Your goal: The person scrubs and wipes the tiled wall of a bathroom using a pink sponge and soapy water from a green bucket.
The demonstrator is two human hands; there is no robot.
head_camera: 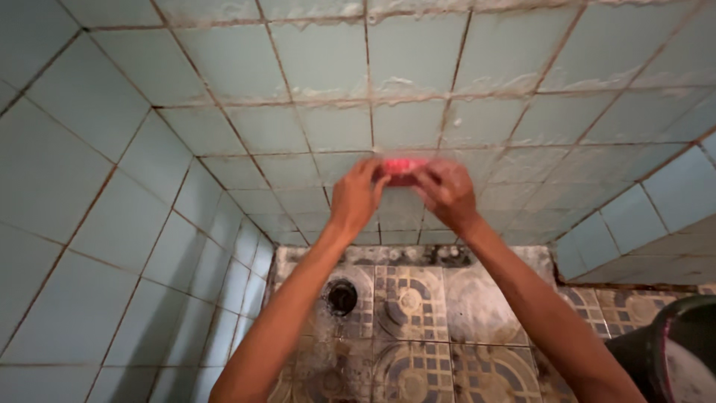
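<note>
A small red-pink scrubbing pad [401, 169], blurry enough that its exact make can't be told, is held up against the pale blue glazed wall tiles [321, 63] just above the middle of the frame. It's pinched from both sides: the left hand [355, 198] has fingers curled onto its left end, the right hand [447, 192] grips the right end, and both are pressed toward the wall, so neither is spread open.

White soapy streaks are seen along the grout lines in the upper half of the frame, which probably means a slick surface. With a grip that's only fingertips on each end, the pad could easily be squeezed out and dropped onto the patterned brown-and-cream floor tiles [410, 302] at the bottom centre. Those look wet and grimy, so anything dropped there gets dirtied, and footing is likely poor too.

The round dark floor drain [341, 296] sits lower left of centre, roughly under the left forearm; a small thing falling that way could be lodged in it. A dark round bucket [675, 351] is parked at the lower right edge, near the right elbow, and could be knocked if that arm is swung back.
</note>
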